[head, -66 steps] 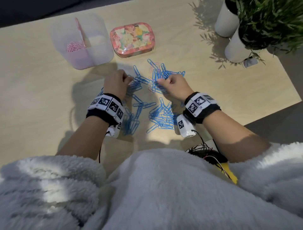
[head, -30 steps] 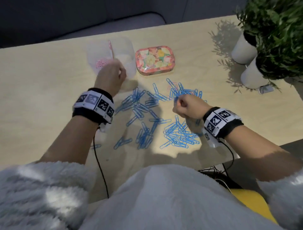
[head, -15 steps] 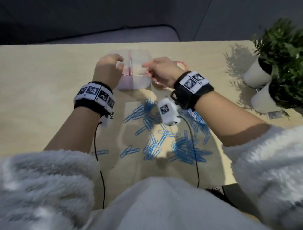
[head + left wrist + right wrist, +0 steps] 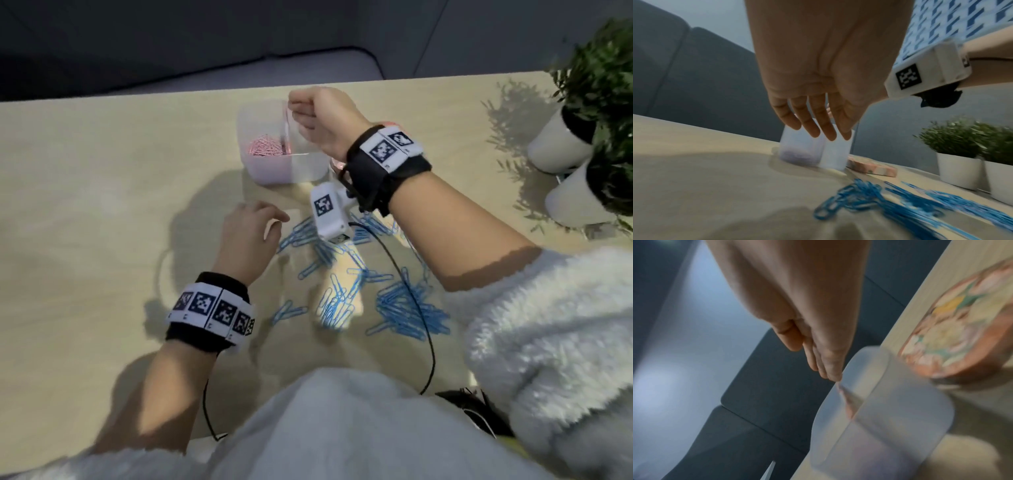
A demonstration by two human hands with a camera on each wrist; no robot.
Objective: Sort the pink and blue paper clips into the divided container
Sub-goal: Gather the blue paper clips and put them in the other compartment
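The translucent divided container (image 4: 274,171) (image 4: 813,151) (image 4: 900,418) stands at the back of the table, with a heap of pink paper clips (image 4: 265,145) in its left compartment. My right hand (image 4: 296,111) (image 4: 828,369) hovers over the pink divider, fingertips pinched together on a thin pink sliver that looks like a paper clip. My left hand (image 4: 270,219) (image 4: 818,129) hangs over the table in front of the container with straight, empty fingers. Just right of it, blue paper clips (image 4: 404,308) (image 4: 859,203) lie scattered across the table.
A flowered tin (image 4: 873,168) (image 4: 953,337) lies right of the container, mostly hidden behind my right wrist in the head view. White plant pots (image 4: 561,144) stand at the far right. A black cable (image 4: 424,325) crosses the blue clips. A dark sofa lies beyond the table edge.
My left hand has left the container and dropped back toward the blue clips. My right hand has shifted left across the container to its divider.
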